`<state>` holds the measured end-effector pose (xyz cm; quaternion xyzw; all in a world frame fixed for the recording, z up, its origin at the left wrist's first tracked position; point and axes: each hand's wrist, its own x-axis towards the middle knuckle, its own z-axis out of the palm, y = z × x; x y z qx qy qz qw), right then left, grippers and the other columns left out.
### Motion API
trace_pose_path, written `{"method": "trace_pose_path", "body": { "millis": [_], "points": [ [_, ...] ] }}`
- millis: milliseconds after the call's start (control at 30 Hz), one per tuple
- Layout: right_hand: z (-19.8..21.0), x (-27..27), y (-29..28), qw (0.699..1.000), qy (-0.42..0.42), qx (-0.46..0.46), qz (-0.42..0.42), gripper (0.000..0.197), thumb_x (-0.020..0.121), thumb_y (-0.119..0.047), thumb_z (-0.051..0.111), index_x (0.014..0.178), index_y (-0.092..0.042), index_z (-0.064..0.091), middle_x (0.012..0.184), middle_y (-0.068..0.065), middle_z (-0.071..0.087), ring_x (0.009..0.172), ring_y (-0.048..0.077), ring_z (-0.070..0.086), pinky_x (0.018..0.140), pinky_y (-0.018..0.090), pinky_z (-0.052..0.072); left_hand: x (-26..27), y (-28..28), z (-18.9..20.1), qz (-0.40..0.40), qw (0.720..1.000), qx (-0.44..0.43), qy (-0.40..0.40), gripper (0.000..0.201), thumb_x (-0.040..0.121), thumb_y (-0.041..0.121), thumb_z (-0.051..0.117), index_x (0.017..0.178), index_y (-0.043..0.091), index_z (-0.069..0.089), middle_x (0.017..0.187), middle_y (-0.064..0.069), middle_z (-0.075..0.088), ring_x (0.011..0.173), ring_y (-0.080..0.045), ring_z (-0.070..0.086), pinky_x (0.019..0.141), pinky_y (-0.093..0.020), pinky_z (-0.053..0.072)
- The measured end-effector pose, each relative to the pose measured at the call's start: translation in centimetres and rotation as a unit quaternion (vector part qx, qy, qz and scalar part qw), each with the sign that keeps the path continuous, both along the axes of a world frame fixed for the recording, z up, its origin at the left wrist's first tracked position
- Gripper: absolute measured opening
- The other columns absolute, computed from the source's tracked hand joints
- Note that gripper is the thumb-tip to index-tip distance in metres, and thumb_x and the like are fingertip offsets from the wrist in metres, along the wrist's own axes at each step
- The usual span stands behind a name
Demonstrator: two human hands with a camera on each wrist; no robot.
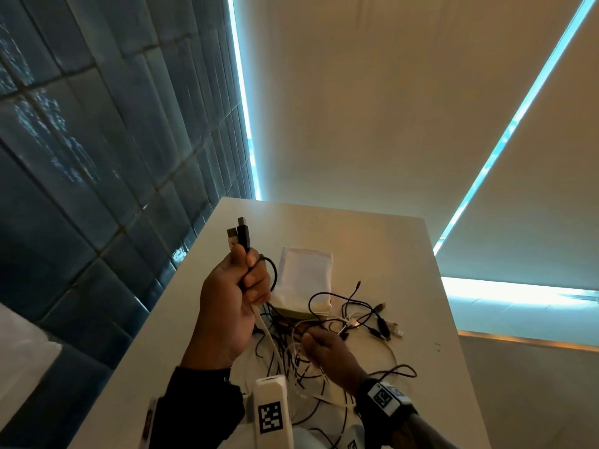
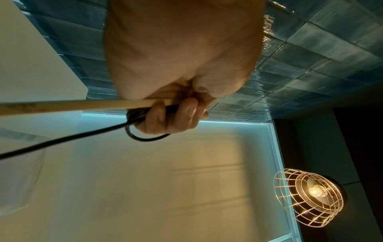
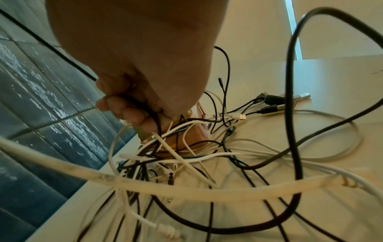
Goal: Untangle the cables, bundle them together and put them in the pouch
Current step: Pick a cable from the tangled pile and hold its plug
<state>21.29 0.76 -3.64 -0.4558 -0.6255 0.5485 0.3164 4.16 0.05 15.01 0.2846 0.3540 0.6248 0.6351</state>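
Observation:
My left hand (image 1: 238,288) is raised above the table and grips two cables, a thick white one (image 1: 267,332) and a black one (image 1: 272,270); their USB plugs (image 1: 240,234) stick up out of the fist. The left wrist view shows the fingers (image 2: 172,117) curled round both cables (image 2: 82,104). Lower down, my right hand (image 1: 319,346) pinches thin cables (image 3: 153,124) at the tangle (image 1: 317,345) of black and white cables spread over the table. The white pouch (image 1: 306,277) lies flat behind the tangle, partly under cable loops.
The white table (image 1: 405,254) ends at a dark tiled wall (image 1: 97,157) on the left. Loose plug ends (image 1: 385,328) lie to the right of the tangle. A caged lamp (image 2: 308,196) appears in the left wrist view.

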Motion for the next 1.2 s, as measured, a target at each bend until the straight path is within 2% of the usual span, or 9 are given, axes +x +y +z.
{"method": "trace_pose_path", "body": {
  "millis": [100, 267, 500, 600, 733, 800, 967, 1100, 1200],
  "points": [
    [1.3, 0.1, 0.4, 0.998, -0.008, 0.011, -0.058, 0.03, 0.098, -0.013, 0.05, 0.071, -0.015, 0.062, 0.064, -0.002, 0.057, 0.057, 0.003, 0.051, 0.055, 0.019, 0.04, -0.2, 0.3, 0.1, 0.013, 0.999, -0.009, 0.03, 0.029, 0.089, 0.038, 0.041, 0.071, 0.015, 0.042, 0.05, 0.006, 0.031, 0.04, -0.006, 0.025, 0.043, -0.021, 0.02],
    [7.7, 0.0, 1.4, 0.977, 0.162, -0.036, -0.136, 0.023, 0.094, -0.009, 0.056, 0.088, 0.012, 0.06, 0.059, 0.0, 0.051, 0.048, 0.009, 0.048, 0.046, 0.02, 0.043, -0.2, 0.7, -0.6, 0.044, 0.995, -0.039, 0.084, 0.034, 0.102, 0.031, 0.032, 0.073, 0.016, 0.042, 0.051, 0.005, 0.034, 0.043, -0.008, 0.029, 0.043, -0.021, 0.024],
    [13.6, -2.3, 0.6, 0.962, 0.266, 0.029, -0.06, 0.021, 0.092, -0.009, 0.06, 0.085, 0.011, 0.056, 0.057, 0.008, 0.043, 0.046, 0.017, 0.037, 0.043, 0.023, 0.037, 1.2, 0.6, -1.5, 0.057, 0.984, -0.101, 0.137, 0.032, 0.103, 0.028, 0.033, 0.078, 0.013, 0.046, 0.065, -0.01, 0.067, 0.061, -0.022, 0.05, 0.059, -0.032, 0.035],
    [13.3, -2.9, 0.0, 0.972, 0.228, 0.049, 0.001, 0.022, 0.088, -0.02, 0.065, 0.084, 0.001, 0.064, 0.076, 0.034, 0.053, 0.064, 0.037, 0.051, 0.061, 0.047, 0.045, 1.2, 0.5, -1.1, 0.031, 0.992, -0.087, 0.083, 0.036, 0.102, 0.033, 0.031, 0.076, 0.013, 0.045, 0.079, -0.015, 0.073, 0.07, -0.025, 0.056, 0.068, -0.037, 0.043],
    [12.2, -2.5, -0.2, 0.982, 0.177, 0.055, 0.03, 0.017, 0.092, -0.01, 0.06, 0.078, -0.014, 0.068, 0.069, 0.018, 0.055, 0.06, 0.021, 0.046, 0.058, 0.027, 0.041, 0.9, 0.1, -0.1, -0.004, 0.997, -0.069, -0.018, 0.037, 0.1, 0.036, 0.033, 0.074, 0.014, 0.046, 0.065, -0.009, 0.059, 0.073, -0.027, 0.063, 0.078, -0.04, 0.047],
    [11.4, -2.2, 0.1, 0.983, 0.176, 0.046, 0.032, 0.019, 0.094, -0.017, 0.057, 0.08, -0.017, 0.069, 0.075, 0.028, 0.055, 0.067, 0.025, 0.049, 0.065, 0.034, 0.043, 0.9, 0.1, -0.1, -0.004, 0.998, -0.054, -0.037, 0.037, 0.1, 0.036, 0.033, 0.074, 0.013, 0.046, 0.061, -0.005, 0.049, 0.074, -0.027, 0.066, 0.079, -0.04, 0.05],
    [8.5, -1.5, 0.6, 0.99, 0.138, 0.023, 0.028, 0.022, 0.097, -0.022, 0.053, 0.08, -0.017, 0.067, 0.074, 0.014, 0.055, 0.068, 0.021, 0.047, 0.063, 0.027, 0.041, 0.7, 0.2, -0.2, 0.024, 0.999, -0.016, -0.031, 0.033, 0.098, 0.035, 0.035, 0.072, 0.018, 0.045, 0.059, 0.002, 0.044, 0.048, -0.01, 0.034, 0.051, -0.024, 0.032],
    [5.4, -0.7, 0.7, 0.994, 0.104, -0.007, 0.016, 0.021, 0.094, -0.029, 0.053, 0.081, -0.018, 0.066, 0.079, 0.01, 0.057, 0.074, 0.022, 0.05, 0.07, 0.033, 0.042, 0.5, 0.0, -0.1, 0.028, 0.999, 0.004, -0.016, 0.032, 0.096, 0.036, 0.037, 0.071, 0.017, 0.043, 0.054, 0.005, 0.038, 0.043, -0.007, 0.027, 0.045, -0.021, 0.028],
    [4.1, -0.8, 0.9, 0.996, 0.085, -0.011, 0.006, 0.023, 0.095, -0.03, 0.053, 0.079, -0.018, 0.065, 0.078, 0.005, 0.058, 0.072, 0.017, 0.051, 0.068, 0.025, 0.043, 0.7, -0.1, -0.5, 0.016, 1.0, 0.004, -0.006, 0.029, 0.091, 0.037, 0.041, 0.07, 0.016, 0.043, 0.051, 0.006, 0.033, 0.042, -0.007, 0.027, 0.047, -0.023, 0.027]
  ]
}}
